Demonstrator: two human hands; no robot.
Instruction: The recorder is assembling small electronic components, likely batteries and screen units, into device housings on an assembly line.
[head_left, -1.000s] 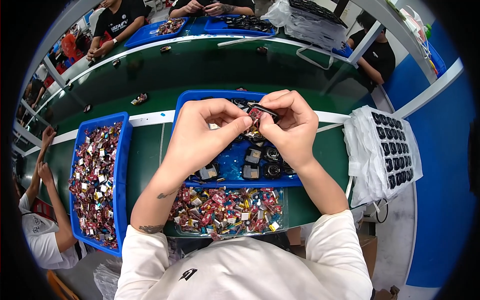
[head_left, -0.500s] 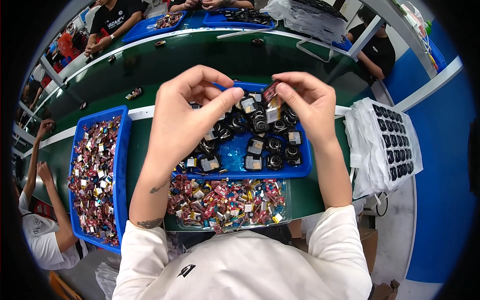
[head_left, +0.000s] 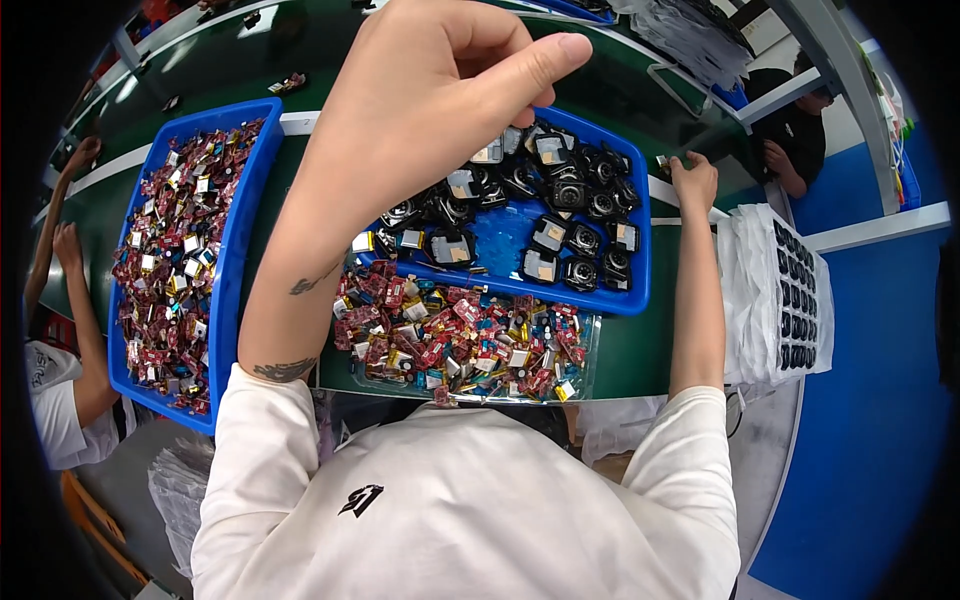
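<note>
Small part (head_left: 663, 163) lies just left of nearer right hand (head_left: 694, 184), grasp indeterminable; left hand (head_left: 440, 85) half-curled, hold likewise unclear.

Bright, even light here, with white glare streaking the green table (head_left: 225, 80) at upper left! Fisheye bows straight edges, corners drop to black, and the small piece (head_left: 664, 163) by the right hand (head_left: 694, 183) looks too tiny to make out.

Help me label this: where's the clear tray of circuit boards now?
In the head view, the clear tray lies just below centre, between the blue tray of black casings and the white shirt.
</note>
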